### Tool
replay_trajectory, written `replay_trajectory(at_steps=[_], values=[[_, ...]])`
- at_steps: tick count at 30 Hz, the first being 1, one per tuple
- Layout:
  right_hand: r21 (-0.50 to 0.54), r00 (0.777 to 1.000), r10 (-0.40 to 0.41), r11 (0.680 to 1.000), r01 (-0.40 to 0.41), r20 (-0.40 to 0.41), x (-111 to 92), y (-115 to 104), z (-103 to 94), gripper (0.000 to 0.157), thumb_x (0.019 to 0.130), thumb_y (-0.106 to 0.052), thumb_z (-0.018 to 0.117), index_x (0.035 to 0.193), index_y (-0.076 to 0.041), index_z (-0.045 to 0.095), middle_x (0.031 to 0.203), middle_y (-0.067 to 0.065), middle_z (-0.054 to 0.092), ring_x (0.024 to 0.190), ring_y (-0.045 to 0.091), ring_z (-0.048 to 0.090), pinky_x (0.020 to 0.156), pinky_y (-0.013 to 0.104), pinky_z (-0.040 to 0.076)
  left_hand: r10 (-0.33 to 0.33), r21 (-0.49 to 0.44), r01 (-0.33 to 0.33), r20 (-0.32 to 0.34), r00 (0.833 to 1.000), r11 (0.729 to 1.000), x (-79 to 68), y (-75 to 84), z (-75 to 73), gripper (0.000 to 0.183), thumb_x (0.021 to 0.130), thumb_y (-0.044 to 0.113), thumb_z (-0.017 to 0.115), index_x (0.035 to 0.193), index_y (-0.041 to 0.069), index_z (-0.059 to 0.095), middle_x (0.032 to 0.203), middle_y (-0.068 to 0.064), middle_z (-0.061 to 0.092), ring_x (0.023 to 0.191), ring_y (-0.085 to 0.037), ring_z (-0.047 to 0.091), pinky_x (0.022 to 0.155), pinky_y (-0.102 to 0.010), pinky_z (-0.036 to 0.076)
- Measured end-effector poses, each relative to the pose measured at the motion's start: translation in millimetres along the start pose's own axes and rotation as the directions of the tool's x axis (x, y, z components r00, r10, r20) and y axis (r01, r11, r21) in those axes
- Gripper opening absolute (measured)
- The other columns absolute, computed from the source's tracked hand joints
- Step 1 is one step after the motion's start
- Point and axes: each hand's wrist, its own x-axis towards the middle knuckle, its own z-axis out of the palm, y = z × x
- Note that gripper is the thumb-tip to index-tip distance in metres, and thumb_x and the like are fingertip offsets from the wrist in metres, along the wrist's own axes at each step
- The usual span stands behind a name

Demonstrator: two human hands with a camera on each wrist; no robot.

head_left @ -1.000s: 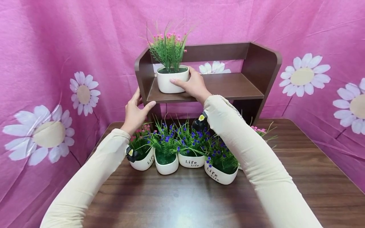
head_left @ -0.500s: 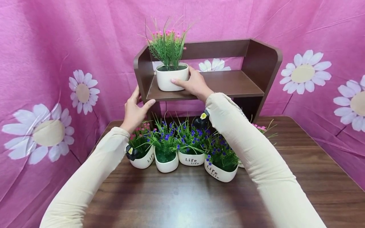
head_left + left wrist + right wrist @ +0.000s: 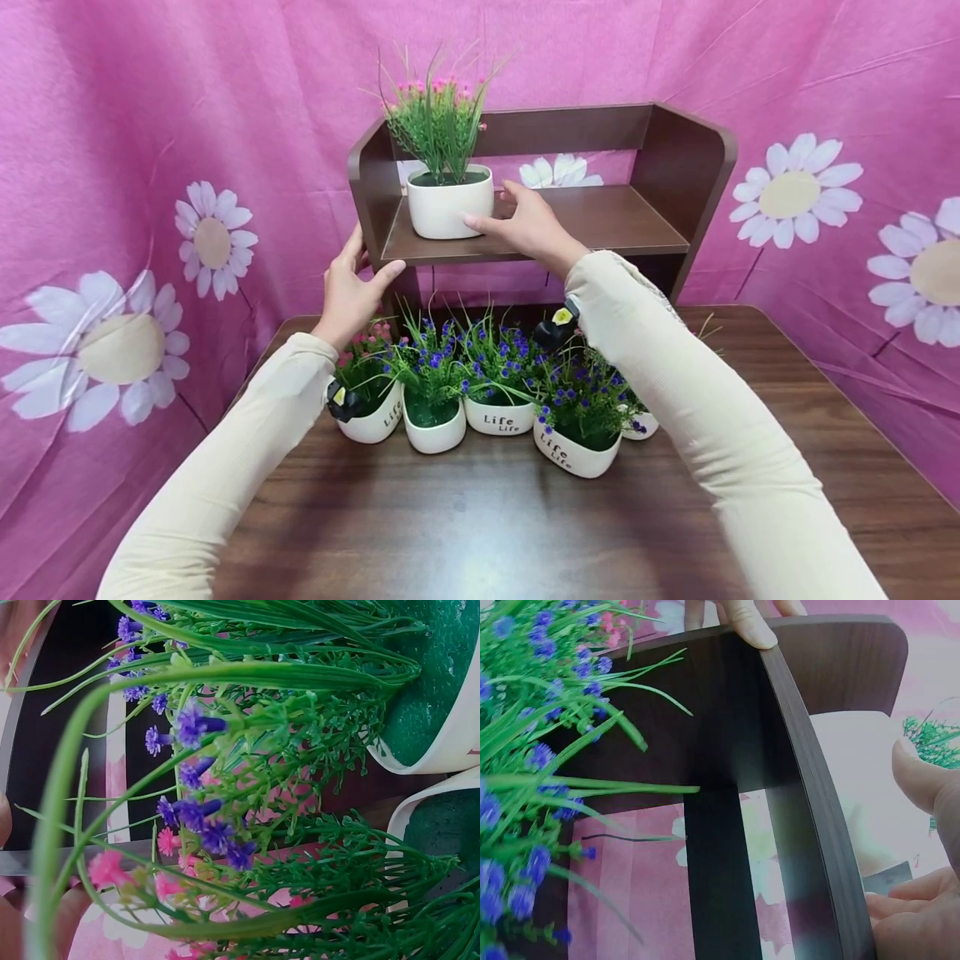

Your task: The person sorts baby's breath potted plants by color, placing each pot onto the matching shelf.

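A white oval pot (image 3: 450, 208) of artificial pink flowers and grass stands upright at the left end of the upper board of a dark brown desktop shelf (image 3: 585, 218). Beside the pot's right side is my right hand (image 3: 536, 223), its thumb and fingers spread; the thumb tip overlaps the pot's front, and whether it touches I cannot tell. My left hand (image 3: 352, 287) holds the shelf's left side, thumb on the front edge and fingers along the outer face. In the right wrist view the left thumb (image 3: 751, 624) lies over the panel's edge.
Several white pots of artificial flowers stand on the wooden table before the shelf: a pink one (image 3: 372, 423) at left, blue ones (image 3: 501, 417) in the middle, another pot (image 3: 639, 423) partly behind the right sleeve. Behind hangs a pink daisy-print cloth (image 3: 300, 100).
My right hand has loosened from the flower pot and drawn slightly right, leaving it on the shelf. The left hand keeps its hold on the shelf's side.
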Motion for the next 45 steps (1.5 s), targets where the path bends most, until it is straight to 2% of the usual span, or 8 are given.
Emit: replay_trajectory(at_steps=[7,16,23,32,38,43,45], values=[[0.003,0.998,-0.028,1.000,0.028,0.050,-19,10,-13.3,0.095,0.082,-0.042,0.073,0.154,-0.010,0.020,0.153,0.015,0.033,0.137,0.029,0.038,0.110,0.041,0.035,-0.004,0.000,0.004,0.006,1.000,1.000,0.0,-0.4,-0.4,0.077,0.085,0.018,0.074,0.150,0.023,0.033,0.142,-0.007,0.049,0.125,-0.030,0.053,0.104,-0.039,0.042],[0.042,0.994,-0.070,0.997,0.067,0.085,-47,20,-29.1,0.091,0.084,-0.038,0.073,0.153,-0.009,0.021,0.153,0.014,0.033,0.139,0.027,0.035,0.113,0.040,0.030,-0.014,-0.001,0.014,0.004,1.000,1.000,0.1,0.6,-1.3,0.078,0.085,0.017,0.074,0.150,0.022,0.032,0.142,-0.009,0.049,0.124,-0.030,0.053,0.104,-0.038,0.042],[0.089,0.991,-0.121,0.989,0.117,0.049,-73,35,-46.8,0.084,0.085,-0.032,0.073,0.151,-0.008,0.027,0.152,0.014,0.036,0.140,0.027,0.033,0.114,0.037,0.029,-0.040,-0.003,0.040,0.019,0.999,0.999,-9.6,36.5,-4.8,0.074,0.086,0.006,0.070,0.149,0.005,0.032,0.142,-0.019,0.046,0.125,-0.038,0.050,0.105,-0.042,0.041],[0.124,0.994,-0.111,0.986,0.109,0.011,-112,64,-80.7,0.077,0.088,-0.020,0.070,0.151,-0.006,0.027,0.151,0.016,0.036,0.140,0.028,0.032,0.113,0.040,0.029,-0.018,-0.018,0.019,0.013,1.000,1.000,-10.8,37.7,-4.4,0.074,0.086,0.006,0.071,0.149,0.004,0.032,0.141,-0.021,0.047,0.124,-0.040,0.050,0.106,-0.044,0.040],[0.074,0.995,-0.093,0.993,0.095,-0.038,-136,85,-99.5,0.073,0.089,-0.015,0.068,0.150,-0.004,0.029,0.150,0.016,0.038,0.139,0.027,0.034,0.107,0.023,0.036,-0.011,-0.021,0.011,0.013,1.000,1.000,-11.2,38.3,-4.8,0.074,0.086,0.005,0.070,0.149,0.004,0.031,0.141,-0.021,0.046,0.124,-0.040,0.050,0.105,-0.044,0.040],[0.024,0.998,-0.056,0.998,0.057,-0.033,-159,104,-112.6,0.071,0.091,-0.016,0.067,0.151,-0.010,0.029,0.150,0.013,0.039,0.137,0.027,0.038,0.098,0.010,0.039,-0.002,-0.022,0.002,0.012,1.000,1.000,-11.8,40.2,-4.7,0.073,0.086,0.004,0.070,0.148,0.002,0.032,0.141,-0.022,0.046,0.124,-0.041,0.050,0.106,-0.044,0.040],[0.001,0.998,-0.046,0.999,0.046,-0.039,-169,113,-116.1,0.072,0.090,-0.016,0.067,0.151,-0.011,0.029,0.150,0.013,0.040,0.135,0.018,0.041,0.093,0.007,0.041,-0.001,-0.023,0.002,0.013,1.000,1.000,-11.8,41.0,-4.6,0.072,0.086,0.004,0.070,0.148,0.002,0.032,0.141,-0.022,0.046,0.124,-0.041,0.050,0.106,-0.044,0.040]])
